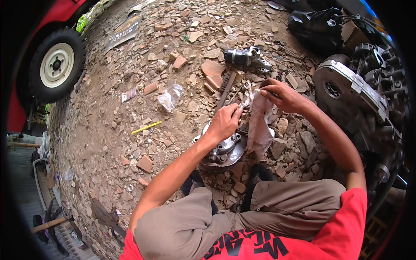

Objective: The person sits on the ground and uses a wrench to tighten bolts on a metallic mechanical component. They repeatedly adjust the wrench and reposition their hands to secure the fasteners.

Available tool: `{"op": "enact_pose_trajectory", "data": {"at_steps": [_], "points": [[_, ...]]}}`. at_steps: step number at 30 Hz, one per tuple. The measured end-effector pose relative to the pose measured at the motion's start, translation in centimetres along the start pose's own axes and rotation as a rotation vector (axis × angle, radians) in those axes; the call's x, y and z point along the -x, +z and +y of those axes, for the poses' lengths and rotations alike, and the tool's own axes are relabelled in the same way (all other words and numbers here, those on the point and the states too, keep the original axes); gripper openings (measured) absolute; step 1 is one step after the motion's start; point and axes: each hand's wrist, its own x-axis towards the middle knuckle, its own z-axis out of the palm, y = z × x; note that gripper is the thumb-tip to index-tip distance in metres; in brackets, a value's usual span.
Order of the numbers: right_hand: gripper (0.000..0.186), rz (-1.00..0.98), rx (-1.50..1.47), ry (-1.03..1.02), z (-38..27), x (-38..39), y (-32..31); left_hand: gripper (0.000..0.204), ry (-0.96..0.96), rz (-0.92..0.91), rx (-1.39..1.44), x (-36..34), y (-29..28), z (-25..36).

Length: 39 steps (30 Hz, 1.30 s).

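My left hand point(226, 121) is closed in a pinch, with a small shiny metal part point(246, 100) at its fingertips; its exact kind is too small to tell. Pinched between the fingers of my right hand point(278, 93) is the top of a pale, stained rag point(261, 123), which hangs down beside that part. Beneath my left hand and wrist lies a round metal cover with bolts point(227, 156), partly hidden by the arm. Just beyond my left hand, a wire brush point(227, 84) with a long handle rests on the rubble.
A black cylindrical motor-like part with a metal end point(245, 58) lies farther off. At right stands a large engine point(346, 86), with black plastic bags point(312, 26) behind it. Left are a clear plastic bag point(170, 97), a yellow strip point(146, 127) and a vehicle wheel point(56, 65).
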Motion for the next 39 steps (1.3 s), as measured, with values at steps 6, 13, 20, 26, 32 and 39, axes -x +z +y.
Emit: {"op": "enact_pose_trajectory", "data": {"at_steps": [6, 13, 20, 26, 32, 39], "points": [[0.027, 0.148, 0.215, -0.101, -0.9, 0.1, 0.4, 0.034, 0.050, 0.103, -0.034, 0.1, 0.2, 0.1], [0.024, 0.361, 0.220, -0.265, -2.4, 0.1, 1.6, 0.036, 0.011, 0.121, -0.118, 0.2, 0.2, -0.2], [0.029, 0.297, -0.050, -0.146, -2.5, 1.0, 5.1, 0.032, 0.145, 0.125, 0.052, 0.1, 0.4, 0.0], [0.051, 0.224, 0.238, -0.242, -3.6, 0.5, 6.8, 0.027, 0.109, 0.062, 0.170, -0.2, -0.5, -0.8], [0.031, 0.117, 0.302, -0.262, -2.1, 0.6, 5.8, 0.027, 0.273, 0.091, 0.152, -0.2, 0.2, -0.6], [0.021, 0.041, 0.259, -0.222, -2.2, 0.2, 4.7, 0.031, 0.256, 0.071, 0.162, -0.1, -0.1, -0.2]]}}
